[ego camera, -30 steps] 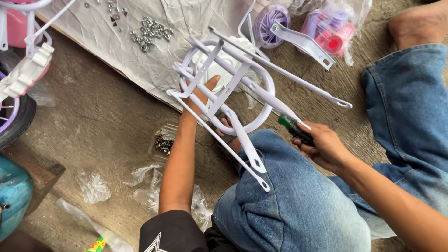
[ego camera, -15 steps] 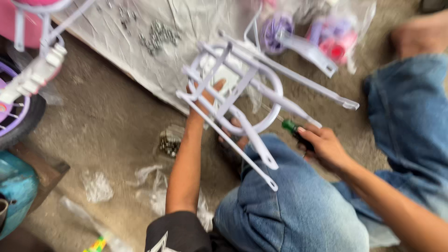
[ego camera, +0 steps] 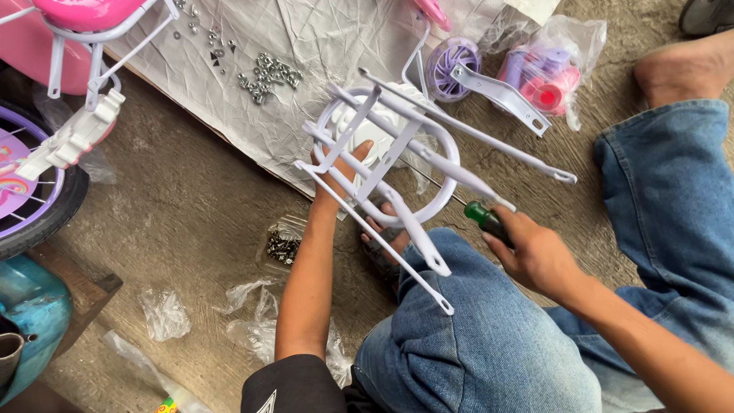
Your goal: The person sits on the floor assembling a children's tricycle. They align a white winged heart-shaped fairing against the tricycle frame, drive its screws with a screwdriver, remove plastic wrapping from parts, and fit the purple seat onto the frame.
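Crouching on the concrete floor, the person holds a white wire bicycle rack (ego camera: 397, 176) up over a bent knee in blue jeans (ego camera: 474, 344). The left hand (ego camera: 342, 172) reaches up from below and is mostly behind the rack's bars at its left end; fingers show between the bars, but I cannot tell whether they close on them. The right hand (ego camera: 535, 256) is clenched around the green-and-black handle of a screwdriver (ego camera: 488, 222), whose tip points up and left into the rack's frame.

The rack's two long stays set its long axis on a diagonal: one runs from the upper left to a flattened end at the right, the other slopes down toward the knee. The round hoop sits in the middle, tilted.

Beyond it lies a crumpled sheet (ego camera: 306, 69) with a scatter of small metal nuts (ego camera: 267, 76), a purple training wheel (ego camera: 453, 67) and a bag of pink parts (ego camera: 547, 76).
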`<action>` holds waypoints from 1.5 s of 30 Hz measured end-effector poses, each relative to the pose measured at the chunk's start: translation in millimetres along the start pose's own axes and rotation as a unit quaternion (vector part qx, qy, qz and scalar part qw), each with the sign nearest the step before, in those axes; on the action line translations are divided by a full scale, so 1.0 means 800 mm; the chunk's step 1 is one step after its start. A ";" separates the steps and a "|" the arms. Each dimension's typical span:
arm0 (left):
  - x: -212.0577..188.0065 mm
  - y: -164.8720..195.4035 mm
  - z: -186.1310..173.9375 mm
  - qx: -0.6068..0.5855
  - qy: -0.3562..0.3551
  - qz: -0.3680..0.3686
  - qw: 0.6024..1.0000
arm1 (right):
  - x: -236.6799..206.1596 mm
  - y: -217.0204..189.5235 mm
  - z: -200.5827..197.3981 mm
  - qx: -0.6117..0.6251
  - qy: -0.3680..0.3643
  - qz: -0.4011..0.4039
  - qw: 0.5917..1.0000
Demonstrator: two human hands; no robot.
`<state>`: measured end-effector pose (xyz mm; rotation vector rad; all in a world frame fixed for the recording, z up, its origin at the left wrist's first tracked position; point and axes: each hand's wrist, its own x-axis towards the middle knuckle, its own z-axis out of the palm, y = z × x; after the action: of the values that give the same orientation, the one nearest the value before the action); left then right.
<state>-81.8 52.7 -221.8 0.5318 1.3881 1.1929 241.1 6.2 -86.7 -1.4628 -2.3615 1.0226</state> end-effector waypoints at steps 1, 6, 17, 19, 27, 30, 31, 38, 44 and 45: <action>0.003 0.001 0.004 -0.002 -0.003 0.000 1.000 | 0.001 0.005 0.007 0.186 -0.017 0.162 0.969; 0.016 0.003 0.026 -0.013 -0.024 0.012 1.000 | 0.005 0.007 0.016 0.348 -0.020 0.338 0.874; 0.008 0.001 0.010 -0.002 -0.019 0.003 1.000 | -0.006 0.002 0.007 -0.008 -0.022 0.007 1.000; 0.006 -0.003 0.012 -0.003 -0.019 -0.004 1.000 | -0.009 0.014 0.022 0.236 -0.006 0.181 0.955; 0.005 -0.003 0.015 -0.004 -0.022 -0.005 1.000 | -0.005 0.006 0.007 0.035 -0.011 0.111 0.993; 0.008 -0.001 0.010 -0.005 -0.017 0.003 1.000 | 0.006 -0.004 -0.017 -0.196 -0.057 -0.079 0.976; 0.008 -0.002 0.008 -0.005 -0.018 -0.002 1.000 | 0.010 -0.008 -0.020 -0.191 -0.075 -0.061 0.977; 0.006 -0.014 0.002 -0.008 -0.011 -0.015 1.000 | 0.028 -0.019 -0.005 0.230 -0.094 0.346 0.905; 0.002 -0.018 -0.005 -0.006 -0.008 -0.029 1.000 | 0.022 -0.028 -0.011 0.027 -0.078 0.131 0.988; 0.003 -0.018 -0.007 -0.006 -0.007 -0.025 1.000 | 0.020 -0.027 -0.014 -0.114 -0.063 -0.007 0.991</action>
<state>-82.7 47.8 -236.9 0.4932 1.3731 1.1537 222.9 19.1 -68.2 -1.4931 -2.6499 0.8906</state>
